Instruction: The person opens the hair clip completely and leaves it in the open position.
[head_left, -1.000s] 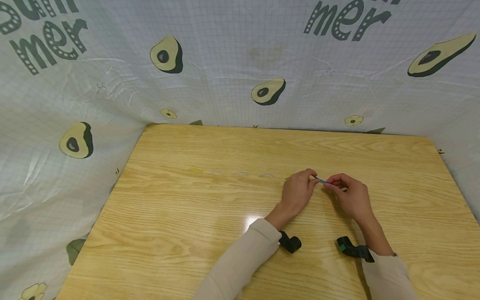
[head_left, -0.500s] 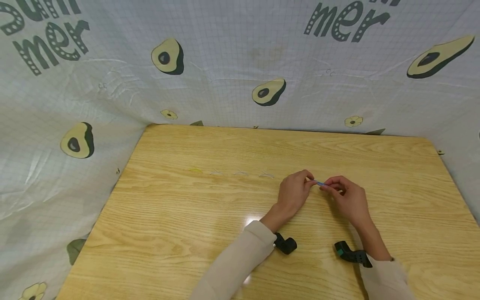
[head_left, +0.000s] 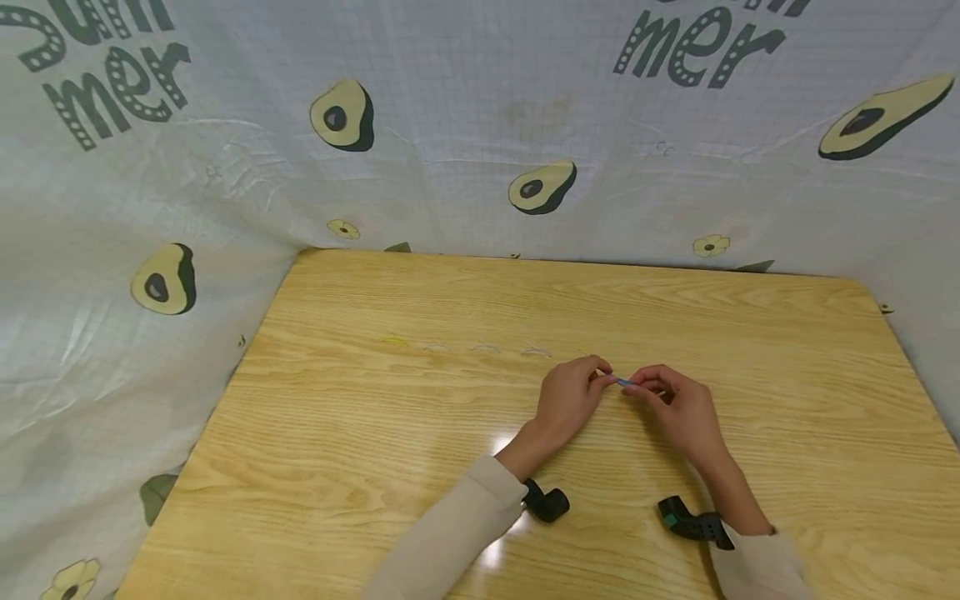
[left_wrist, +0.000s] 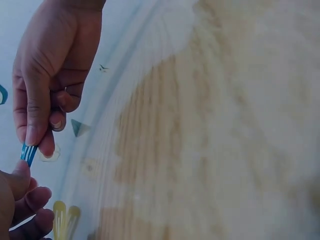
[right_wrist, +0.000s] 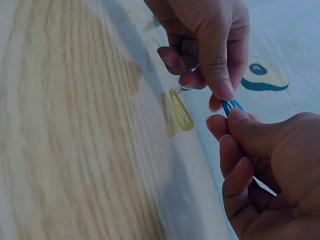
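Observation:
A blue snap hair clip (head_left: 623,382) is held between both hands, raised over the table. My left hand (head_left: 567,397) pinches one end between thumb and fingers; in the left wrist view it shows at the lower left, with the clip (left_wrist: 28,154) above its thumb. My right hand (head_left: 677,412) pinches the other end, and its fingertips hide part of the clip (right_wrist: 231,106) in the right wrist view. Beyond the left hand a yellow snap hair clip (right_wrist: 182,111) lies on the table.
The wooden table (head_left: 337,433) carries a row of small clips to the left: a yellow one (head_left: 395,340) at the far end, then several whitish ones (head_left: 485,347). A printed avocado curtain (head_left: 450,125) hangs behind the table's far edge and along its left side.
Both hands have drawn back toward the person and slightly left, with the blue hair clip still between them. The clips lying on the table stay in place.

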